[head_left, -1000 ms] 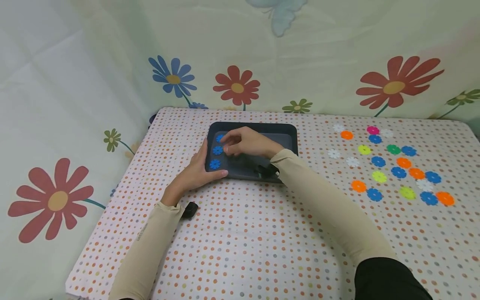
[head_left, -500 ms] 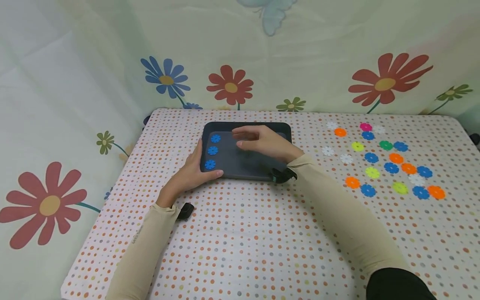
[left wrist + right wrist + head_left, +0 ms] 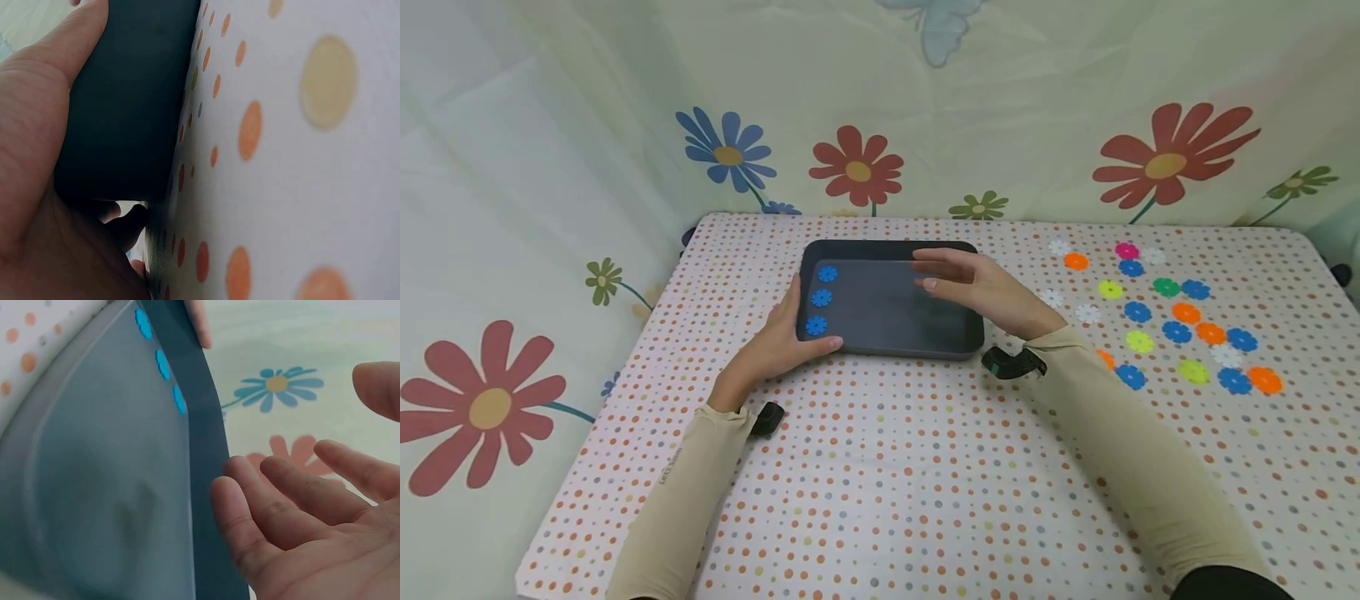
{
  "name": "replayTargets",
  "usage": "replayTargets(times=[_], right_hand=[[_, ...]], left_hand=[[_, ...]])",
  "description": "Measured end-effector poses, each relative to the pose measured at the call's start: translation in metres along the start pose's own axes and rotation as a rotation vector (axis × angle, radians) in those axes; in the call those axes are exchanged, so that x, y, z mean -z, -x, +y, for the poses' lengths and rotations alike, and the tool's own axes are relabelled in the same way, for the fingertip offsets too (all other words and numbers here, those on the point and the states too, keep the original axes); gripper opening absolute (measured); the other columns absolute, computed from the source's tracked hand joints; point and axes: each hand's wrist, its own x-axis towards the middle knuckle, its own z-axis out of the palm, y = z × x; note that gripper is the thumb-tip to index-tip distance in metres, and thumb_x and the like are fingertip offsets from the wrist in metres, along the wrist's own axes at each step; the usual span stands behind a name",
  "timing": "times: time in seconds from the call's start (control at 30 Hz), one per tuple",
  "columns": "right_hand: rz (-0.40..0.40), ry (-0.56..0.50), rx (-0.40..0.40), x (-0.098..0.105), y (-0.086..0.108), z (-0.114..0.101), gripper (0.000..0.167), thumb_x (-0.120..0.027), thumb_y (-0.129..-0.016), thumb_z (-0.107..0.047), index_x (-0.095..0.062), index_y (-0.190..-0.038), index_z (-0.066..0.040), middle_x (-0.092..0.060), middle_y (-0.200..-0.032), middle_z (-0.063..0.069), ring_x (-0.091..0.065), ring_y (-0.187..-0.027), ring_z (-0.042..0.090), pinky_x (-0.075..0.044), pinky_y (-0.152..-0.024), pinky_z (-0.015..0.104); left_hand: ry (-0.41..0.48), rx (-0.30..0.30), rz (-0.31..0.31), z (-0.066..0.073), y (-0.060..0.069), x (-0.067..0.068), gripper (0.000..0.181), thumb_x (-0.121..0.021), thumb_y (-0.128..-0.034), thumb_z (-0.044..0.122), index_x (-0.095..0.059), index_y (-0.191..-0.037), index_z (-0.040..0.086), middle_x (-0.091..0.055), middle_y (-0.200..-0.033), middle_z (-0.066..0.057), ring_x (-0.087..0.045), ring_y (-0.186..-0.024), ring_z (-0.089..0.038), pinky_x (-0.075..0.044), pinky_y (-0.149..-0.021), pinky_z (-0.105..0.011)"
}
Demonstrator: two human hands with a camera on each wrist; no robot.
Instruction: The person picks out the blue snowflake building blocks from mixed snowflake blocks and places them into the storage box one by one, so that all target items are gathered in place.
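Note:
A dark grey rectangular tray (image 3: 895, 350) lies on the table, with three blue snowflake-shaped discs (image 3: 822, 297) in a column along its left side. My left hand (image 3: 771, 342) grips the tray's near left corner, thumb on the near side and fingers along the left side. The left wrist view shows that thumb (image 3: 69, 44) against the dark tray wall; some fingers behind the corner are partly hidden. Over the tray's right part hovers my right hand (image 3: 988, 292), holding nothing. Its fingers (image 3: 290, 522) are spread and loosely bent in the right wrist view.
To the right of the tray lie several loose snowflake discs: blue ones (image 3: 1177, 332), orange ones (image 3: 1212, 333), yellow ones (image 3: 1138, 342), white ones (image 3: 1087, 313), a green one (image 3: 1167, 287) and a pink one (image 3: 1127, 251). A flowered cloth (image 3: 1037, 125) hangs behind the dotted table (image 3: 880, 483).
My right hand has moved right, from beside the blue discs to the tray's right end, and its fingers have spread. The left hand has stayed at the tray. The head view has shifted slightly.

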Motion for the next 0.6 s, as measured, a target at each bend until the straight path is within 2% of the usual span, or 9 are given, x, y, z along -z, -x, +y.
replayTargets(times=[0.2, 0.3, 0.47, 0.6], right_hand=[[0.048, 0.023, -0.019, 0.014, 0.017, 0.004, 0.057, -0.064, -0.111, -0.026, -0.046, -0.164, -0.017, -0.051, -0.162, 0.007, -0.049, -0.148, 0.027, -0.034, -0.121, 0.057], [0.047, 0.034, -0.011, 0.019, 0.025, 0.005, 0.058, -0.064, -0.111, -0.027, -0.044, -0.165, -0.016, -0.049, -0.163, 0.006, -0.047, -0.149, 0.027, -0.034, -0.122, 0.053], [0.040, 0.071, -0.007, 0.027, 0.040, 0.006, 0.060, -0.064, -0.111, -0.028, -0.043, -0.166, -0.019, -0.047, -0.164, 0.004, -0.044, -0.151, 0.024, -0.038, -0.120, 0.051], [0.035, 0.088, -0.005, 0.032, 0.052, 0.006, 0.062, -0.065, -0.110, -0.024, -0.041, -0.167, -0.019, -0.045, -0.166, 0.006, -0.045, -0.151, 0.027, -0.045, -0.115, 0.042]], left_hand=[[0.014, -0.009, 0.005, 0.000, 0.000, 0.001, 0.132, -0.076, -0.0901, 0.068, 0.022, -0.170, 0.027, 0.016, -0.177, 0.002, 0.010, -0.163, -0.035, -0.009, -0.123, -0.071], [0.019, -0.012, 0.003, -0.001, 0.001, 0.001, 0.132, -0.076, -0.0908, 0.067, 0.021, -0.170, 0.026, 0.017, -0.177, 0.002, 0.010, -0.163, -0.036, -0.010, -0.123, -0.072], [0.016, -0.005, 0.002, -0.001, 0.002, 0.000, 0.132, -0.077, -0.0911, 0.065, 0.021, -0.170, 0.024, 0.017, -0.177, 0.000, 0.010, -0.163, -0.037, -0.010, -0.122, -0.072], [0.026, -0.006, 0.008, 0.002, 0.002, 0.000, 0.132, -0.077, -0.0905, 0.065, 0.020, -0.170, 0.025, 0.015, -0.178, 0.000, 0.011, -0.162, -0.037, -0.010, -0.122, -0.072]])
